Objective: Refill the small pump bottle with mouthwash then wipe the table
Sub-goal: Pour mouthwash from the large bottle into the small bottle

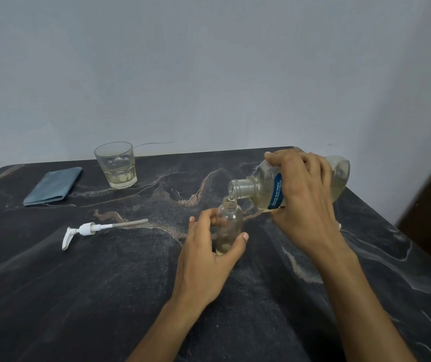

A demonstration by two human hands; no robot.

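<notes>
Spill risk is the main thing right now. Right hand (pixel 304 189) has its grip wrapped round the mouthwash bottle (pixel 269 190), tipped almost flat, mouth pointing to 9 o'clock and sitting just over the neck of the small bottle (pixel 230 223); can't tell if the two rims touch. Left hand (pixel 209 254) holds the small bottle upright on the table (pixel 104 296), near centre, thumb on the near side and fingers curled round the far side. Only a shallow pale layer shows at its bottom, so I'd judge the fill as just started. Failure modes: the big mouth is much wider than the small neck, so any extra tilt likely sends the stream past the rim and down the outside onto the left fingers and table. A glug from the big bottle could surge and overshoot. Clear liquid in clear plastic makes the level hard to read, so overfill is plausible. A wet small bottle may slip in the left grip. Pump (pixel 86 229) lies loose at 9 o'clock, well apart; its tube could pick up spilled liquid. Cloth (pixel 52 185) is at 10 o'clock beside the glass (pixel 116 165), a reach across for cleanup.
</notes>
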